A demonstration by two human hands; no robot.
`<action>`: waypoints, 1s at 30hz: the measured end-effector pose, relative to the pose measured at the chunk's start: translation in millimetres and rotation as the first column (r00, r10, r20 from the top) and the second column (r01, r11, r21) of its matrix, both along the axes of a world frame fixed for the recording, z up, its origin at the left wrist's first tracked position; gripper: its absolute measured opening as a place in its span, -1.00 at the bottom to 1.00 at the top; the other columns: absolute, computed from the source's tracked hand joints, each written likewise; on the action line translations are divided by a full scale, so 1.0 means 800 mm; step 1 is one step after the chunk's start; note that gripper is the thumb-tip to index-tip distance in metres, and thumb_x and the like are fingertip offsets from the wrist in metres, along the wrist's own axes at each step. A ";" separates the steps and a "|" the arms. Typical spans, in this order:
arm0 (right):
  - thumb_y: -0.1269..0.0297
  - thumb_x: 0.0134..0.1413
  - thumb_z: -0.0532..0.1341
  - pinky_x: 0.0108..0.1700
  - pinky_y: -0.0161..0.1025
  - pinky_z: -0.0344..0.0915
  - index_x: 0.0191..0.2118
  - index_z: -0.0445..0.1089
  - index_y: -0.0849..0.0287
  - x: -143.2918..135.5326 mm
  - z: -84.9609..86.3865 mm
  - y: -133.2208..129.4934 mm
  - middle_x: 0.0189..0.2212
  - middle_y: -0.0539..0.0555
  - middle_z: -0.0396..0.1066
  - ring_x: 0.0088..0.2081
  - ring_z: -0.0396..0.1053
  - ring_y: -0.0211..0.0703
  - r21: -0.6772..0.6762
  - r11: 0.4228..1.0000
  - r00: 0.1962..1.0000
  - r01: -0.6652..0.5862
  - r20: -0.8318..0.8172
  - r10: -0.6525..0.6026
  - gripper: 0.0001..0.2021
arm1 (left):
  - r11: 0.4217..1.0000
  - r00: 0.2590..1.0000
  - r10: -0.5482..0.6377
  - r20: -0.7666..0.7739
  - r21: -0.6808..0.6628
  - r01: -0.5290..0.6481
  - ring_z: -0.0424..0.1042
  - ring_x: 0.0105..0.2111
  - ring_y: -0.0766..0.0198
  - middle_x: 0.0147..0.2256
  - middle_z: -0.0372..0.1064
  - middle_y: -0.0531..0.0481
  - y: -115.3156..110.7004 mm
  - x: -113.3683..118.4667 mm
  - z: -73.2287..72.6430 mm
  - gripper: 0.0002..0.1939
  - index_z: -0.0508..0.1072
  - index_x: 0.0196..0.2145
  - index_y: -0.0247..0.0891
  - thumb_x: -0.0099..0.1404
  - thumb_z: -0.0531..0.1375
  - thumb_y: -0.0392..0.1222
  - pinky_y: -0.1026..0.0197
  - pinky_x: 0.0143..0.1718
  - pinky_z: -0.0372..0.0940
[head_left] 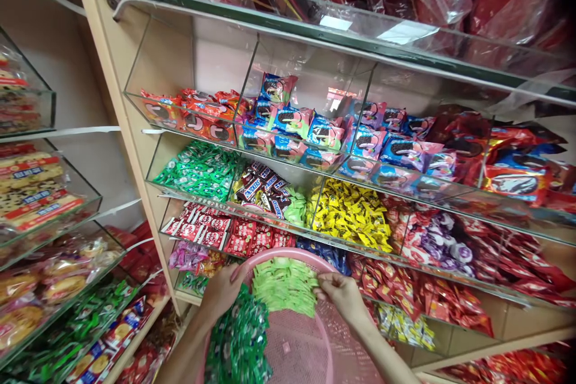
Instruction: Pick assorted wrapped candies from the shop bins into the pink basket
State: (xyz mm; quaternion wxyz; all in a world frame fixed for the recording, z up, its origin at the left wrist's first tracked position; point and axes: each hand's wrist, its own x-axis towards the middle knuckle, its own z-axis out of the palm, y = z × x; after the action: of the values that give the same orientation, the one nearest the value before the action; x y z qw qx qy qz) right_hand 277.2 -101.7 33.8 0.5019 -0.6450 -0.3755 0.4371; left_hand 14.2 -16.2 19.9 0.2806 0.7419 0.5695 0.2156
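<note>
A round pink plastic basket [294, 255] with a mesh bottom is in front of me at the lower middle. My left hand [225, 288] is closed on its left rim, thumb on top. Inside the basket, dark green wrapped candies [240, 336] fill the left side. Light green wrapped candies [285, 285] are bunched at the far side. My right hand [339, 294] reaches in over the right rim, its fingers pinched on a light green candy at the pile's right edge. Directly beyond the basket, Snickers bars [263, 189] share a shelf bin with some light green candies [296, 205].
Clear-fronted bins hold green candies [200, 171], yellow candies [353, 213], red-and-white packets [198, 225] and blue biscuit packs [288, 120]. A glass shelf edge [270, 12] runs overhead. A wooden upright [112, 96] separates shelves of packaged snacks [36, 186] on the left.
</note>
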 end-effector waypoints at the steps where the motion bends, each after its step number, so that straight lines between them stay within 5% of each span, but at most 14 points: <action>1: -0.01 -0.33 0.26 -0.38 -0.24 0.33 -0.48 0.34 0.27 0.000 0.000 0.000 -0.59 0.06 0.40 -0.49 0.39 -0.13 -0.004 1.000 1.000 -0.009 0.016 0.009 -0.62 | 1.000 1.000 0.001 0.000 0.003 -0.001 0.17 -0.55 0.34 -0.63 0.11 0.10 0.000 0.000 -0.001 -0.57 0.17 -0.62 -0.24 0.21 -0.15 0.11 0.36 -0.51 -0.07; 21: 0.09 -0.27 0.26 -0.52 -0.34 0.17 -0.48 0.33 0.24 -0.011 -0.002 -0.004 -0.65 -0.04 0.31 -0.60 0.25 -0.28 0.067 0.995 0.997 -0.074 0.008 0.074 -0.71 | 1.000 1.000 -0.011 0.018 -0.002 0.011 0.18 -0.55 0.34 -0.64 0.08 0.10 -0.003 -0.001 -0.002 -0.56 0.15 -0.61 -0.23 0.21 -0.17 0.13 0.35 -0.52 -0.08; 30: 0.06 -0.21 0.19 -0.60 -0.36 0.03 -0.46 0.34 0.26 -0.015 -0.004 -0.001 -0.67 -0.07 0.21 -0.66 0.07 -0.36 0.082 0.993 0.962 -0.079 0.269 0.055 -0.69 | 1.000 1.000 -0.009 0.028 -0.005 0.009 0.17 -0.55 0.34 -0.63 0.08 0.10 -0.006 -0.003 0.003 -0.56 0.17 -0.60 -0.24 0.21 -0.17 0.13 0.35 -0.50 -0.07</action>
State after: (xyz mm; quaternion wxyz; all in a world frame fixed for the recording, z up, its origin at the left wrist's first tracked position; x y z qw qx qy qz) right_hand 264.9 -102.3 30.6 0.4610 -0.6611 -0.4808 0.3454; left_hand 11.4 -20.8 22.0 0.2916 0.7405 0.5628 0.2234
